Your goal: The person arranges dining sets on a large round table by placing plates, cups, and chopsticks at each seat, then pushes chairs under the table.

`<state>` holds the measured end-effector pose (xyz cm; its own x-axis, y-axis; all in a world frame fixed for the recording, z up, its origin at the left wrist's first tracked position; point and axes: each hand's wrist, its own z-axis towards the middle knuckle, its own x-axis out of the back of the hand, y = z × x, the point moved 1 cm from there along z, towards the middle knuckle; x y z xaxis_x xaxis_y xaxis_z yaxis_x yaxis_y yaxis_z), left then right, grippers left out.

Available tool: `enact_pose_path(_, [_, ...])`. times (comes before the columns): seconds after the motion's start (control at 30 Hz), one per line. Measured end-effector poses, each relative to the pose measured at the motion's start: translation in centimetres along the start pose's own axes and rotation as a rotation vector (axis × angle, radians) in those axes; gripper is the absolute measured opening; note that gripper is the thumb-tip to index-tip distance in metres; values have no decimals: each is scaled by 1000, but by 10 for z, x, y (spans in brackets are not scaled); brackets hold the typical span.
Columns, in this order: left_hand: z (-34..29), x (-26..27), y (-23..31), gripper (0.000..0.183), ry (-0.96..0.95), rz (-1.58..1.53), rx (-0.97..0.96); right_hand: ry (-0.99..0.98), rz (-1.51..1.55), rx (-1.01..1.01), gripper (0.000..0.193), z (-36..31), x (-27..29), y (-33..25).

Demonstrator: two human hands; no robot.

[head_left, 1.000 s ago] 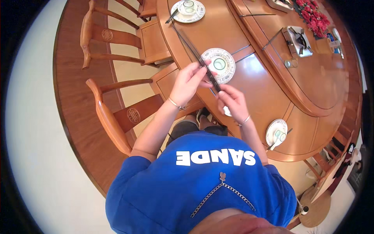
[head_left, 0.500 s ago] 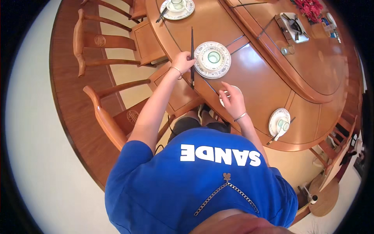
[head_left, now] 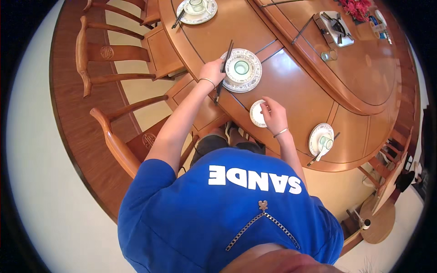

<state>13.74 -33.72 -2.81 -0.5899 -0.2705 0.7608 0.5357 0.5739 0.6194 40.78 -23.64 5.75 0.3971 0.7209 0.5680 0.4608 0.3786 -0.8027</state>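
The left hand [head_left: 212, 73] pinches black chopsticks [head_left: 229, 51]; just right of its fingers is a big plate [head_left: 257, 75] with a bowl [head_left: 231, 75] and green glass [head_left: 241, 68]; the right hand [head_left: 276, 117] bends its fingers by a small plate [head_left: 257, 119] — I cannot tell if they hold it.

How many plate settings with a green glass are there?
3 settings: one beside the left hand, one at the picture's top edge, one right of the right hand. Others may lie outside the view.
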Motion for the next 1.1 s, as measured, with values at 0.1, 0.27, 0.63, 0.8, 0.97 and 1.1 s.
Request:
enact_pose_path(0.1, [-1,-2,-1,48,-32,84,-13,36,9,-84,25,3,6,11])
enact_pose_path(0.27, [-8,-4,-3,47,-5,153,-28,281,-194,-145,28,-2,26,38])
enact_pose_path(0.63, [-66,17,-25,61,130,21,72,397,-206,-326,34,-67,8,95])
enact_pose_path(0.8, [-123,63,-25,61,235,-201,263,322,396,-739,31,-111,-22,86])
enact_pose_path(0.97, [-202,144,9,53,551,-480,267,-17,531,-907,36,-133,-53,86])
enact_pose_path(1.1, [-270,208,29,52,717,-302,229,-219,498,-862,38,-133,-87,91])
